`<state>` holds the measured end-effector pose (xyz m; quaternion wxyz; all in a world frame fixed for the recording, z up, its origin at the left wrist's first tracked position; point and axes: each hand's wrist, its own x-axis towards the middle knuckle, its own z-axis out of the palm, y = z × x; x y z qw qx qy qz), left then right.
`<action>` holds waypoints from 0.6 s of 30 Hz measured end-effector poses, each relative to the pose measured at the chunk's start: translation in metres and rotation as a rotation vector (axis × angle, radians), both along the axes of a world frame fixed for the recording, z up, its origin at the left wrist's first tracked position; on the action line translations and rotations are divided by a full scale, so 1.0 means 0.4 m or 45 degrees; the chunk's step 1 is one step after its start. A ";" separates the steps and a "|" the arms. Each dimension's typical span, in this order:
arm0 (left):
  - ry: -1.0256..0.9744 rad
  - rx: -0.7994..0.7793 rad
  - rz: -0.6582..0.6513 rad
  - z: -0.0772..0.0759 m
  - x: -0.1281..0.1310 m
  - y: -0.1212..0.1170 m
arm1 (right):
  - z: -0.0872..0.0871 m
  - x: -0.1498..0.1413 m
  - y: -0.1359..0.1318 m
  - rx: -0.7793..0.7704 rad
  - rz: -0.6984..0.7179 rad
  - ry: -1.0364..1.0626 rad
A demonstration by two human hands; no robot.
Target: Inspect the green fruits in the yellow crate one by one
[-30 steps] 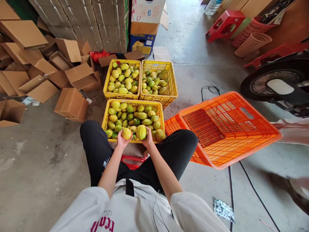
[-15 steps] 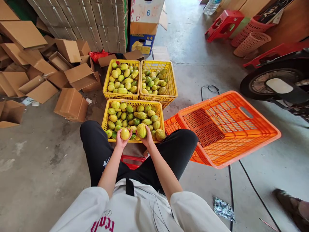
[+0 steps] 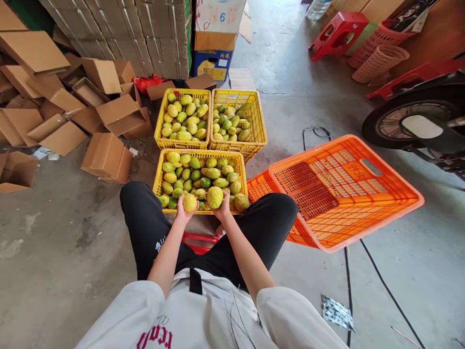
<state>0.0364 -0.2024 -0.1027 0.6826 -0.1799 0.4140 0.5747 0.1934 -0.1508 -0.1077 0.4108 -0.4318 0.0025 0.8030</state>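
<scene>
My left hand (image 3: 183, 211) is closed around a smooth yellow papaya (image 3: 189, 203). A larger, bumpier yellow-green papaya (image 3: 215, 197) sits in my right hand (image 3: 223, 210), its fingers wrapped round the side and underside. Both fruits are held side by side, a little apart, over the near rim of a yellow crate (image 3: 157, 182). Many green and yellow papayas (image 3: 205, 182) lie loose in that crate, between my knees.
Behind stand two more yellow crates, one on the left (image 3: 159, 116) and one on the right (image 3: 262, 121), both holding papayas. An orange crate (image 3: 385, 213) leans at my right knee. Cardboard boxes (image 3: 109, 157) litter the left; a motorbike wheel (image 3: 403, 121) is far right.
Both hands have shifted slightly right, and the two papayas have turned a little in my grip. At the lower right, a person's foot has left the view.
</scene>
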 end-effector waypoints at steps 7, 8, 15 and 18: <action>-0.059 0.100 0.142 0.011 0.002 -0.004 | -0.017 -0.002 -0.007 0.125 0.094 -0.024; -0.069 0.120 0.154 0.013 0.001 -0.003 | -0.017 -0.003 -0.008 0.121 0.097 -0.019; -0.057 0.081 0.239 0.015 -0.007 -0.004 | 0.002 -0.007 -0.005 -0.041 0.028 0.067; -0.088 0.150 0.179 0.012 -0.007 -0.006 | 0.009 -0.001 -0.002 -0.081 -0.052 0.084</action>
